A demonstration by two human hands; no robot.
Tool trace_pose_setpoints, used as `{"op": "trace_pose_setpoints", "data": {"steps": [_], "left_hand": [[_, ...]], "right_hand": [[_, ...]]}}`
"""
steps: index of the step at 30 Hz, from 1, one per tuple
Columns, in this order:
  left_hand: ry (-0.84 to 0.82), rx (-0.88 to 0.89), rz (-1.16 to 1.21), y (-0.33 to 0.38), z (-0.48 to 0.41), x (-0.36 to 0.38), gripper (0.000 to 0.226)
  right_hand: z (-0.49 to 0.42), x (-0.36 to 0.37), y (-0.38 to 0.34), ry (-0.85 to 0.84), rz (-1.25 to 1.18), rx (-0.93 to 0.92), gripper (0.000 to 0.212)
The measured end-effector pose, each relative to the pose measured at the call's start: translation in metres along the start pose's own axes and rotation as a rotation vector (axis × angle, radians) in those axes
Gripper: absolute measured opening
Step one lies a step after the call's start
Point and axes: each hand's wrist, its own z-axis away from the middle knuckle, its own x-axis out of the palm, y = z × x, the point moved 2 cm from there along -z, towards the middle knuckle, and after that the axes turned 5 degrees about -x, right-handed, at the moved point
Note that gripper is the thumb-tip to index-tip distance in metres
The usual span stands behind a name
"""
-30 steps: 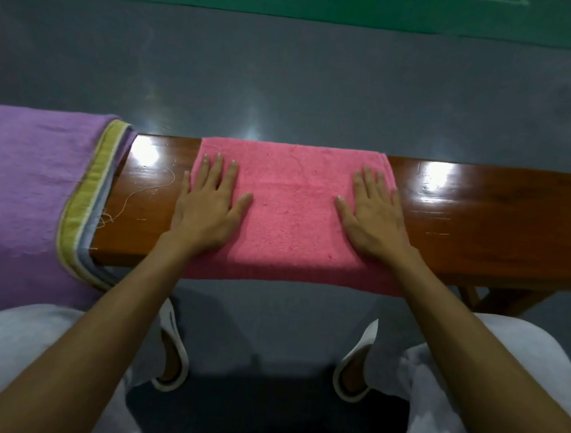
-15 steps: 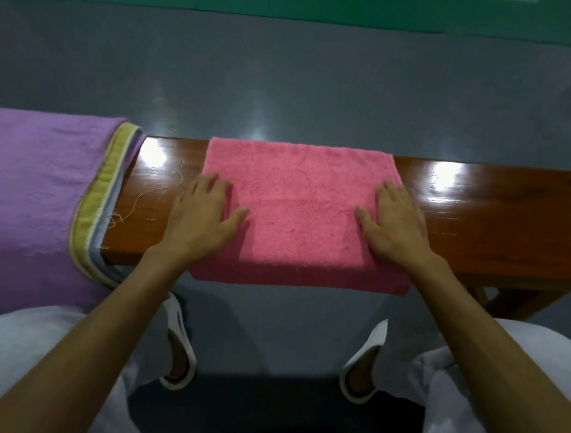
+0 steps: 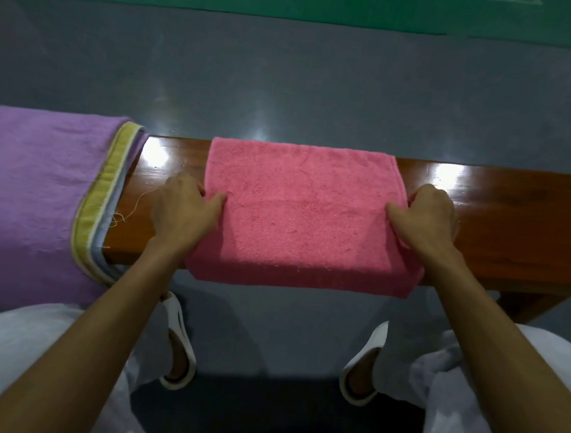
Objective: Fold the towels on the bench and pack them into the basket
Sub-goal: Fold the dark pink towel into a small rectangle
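**While one fold is under way, packing has not begun**

Because your left hand (image 3: 189, 208) and right hand (image 3: 427, 220) each grip one side edge of the pink terry-cloth towel (image 3: 304, 224), thumbs on top and the other fingers (image 3: 427, 196) curled tight at its edge, you look to be partway through folding it, or about to lift it. The towel lies flat across the middle of the glossy brown wooden tabletop (image 3: 515, 234), and its near edge hangs over the front. It already looks doubled into a neat rectangle, though how many layers it has cannot be told.

At the left end, well apart from your hands, a purple cloth towel with a yellow-green and grey striped border (image 3: 29, 196) drapes over the tabletop. It appears spread out and not yet folded small. No basket is in view, so judge the packing as not yet started: one towel to finish, one to fold, both to stow.
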Motion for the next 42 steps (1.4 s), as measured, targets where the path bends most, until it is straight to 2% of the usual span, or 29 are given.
{"op": "trace_pose_setpoints", "data": {"steps": [3,8,11,14,18,21,24,30,33,36,40,42], "left_hand": [[-0.044,0.02,0.01,0.009,0.004,-0.001,0.023],[0.002,0.073,0.055,0.009,0.003,0.002,0.016],[-0.022,0.054,0.205,0.01,0.0,-0.003,0.013],[-0.087,-0.048,0.376,0.005,-0.007,-0.006,0.014],[-0.14,-0.195,0.543,-0.004,-0.012,-0.009,0.031],[-0.172,-0.229,0.606,-0.005,-0.011,-0.012,0.043],[-0.169,-0.246,0.635,-0.002,-0.006,-0.015,0.045],[-0.169,-0.284,0.658,-0.002,-0.007,-0.015,0.046],[-0.157,-0.259,0.647,-0.001,-0.007,-0.015,0.046],[-0.141,-0.223,0.629,-0.003,-0.008,-0.016,0.05],[-0.258,-0.121,0.617,-0.011,-0.016,-0.015,0.043],[-0.341,-0.06,0.618,-0.012,-0.019,-0.016,0.04]], "right_hand": [[0.0,-0.001,-0.004,-0.018,-0.011,0.01,0.03],[0.0,-0.002,-0.009,-0.014,-0.064,-0.027,0.019],[-0.001,-0.006,-0.009,0.004,-0.192,-0.028,0.016],[-0.003,-0.009,-0.007,-0.02,-0.385,0.036,0.013],[-0.005,-0.008,0.001,-0.074,-0.556,0.147,0.038],[-0.004,-0.008,0.005,-0.14,-0.648,0.112,0.056],[-0.004,-0.01,0.005,-0.176,-0.692,0.029,0.063],[-0.007,-0.005,0.011,-0.148,-0.775,0.067,0.049],[-0.008,-0.005,0.013,-0.141,-0.802,0.113,0.039],[-0.007,-0.004,0.014,-0.149,-0.798,0.11,0.038],[-0.008,-0.004,0.016,-0.19,-0.813,0.079,0.029],[-0.007,-0.006,0.018,-0.222,-0.836,0.064,0.031]]}}
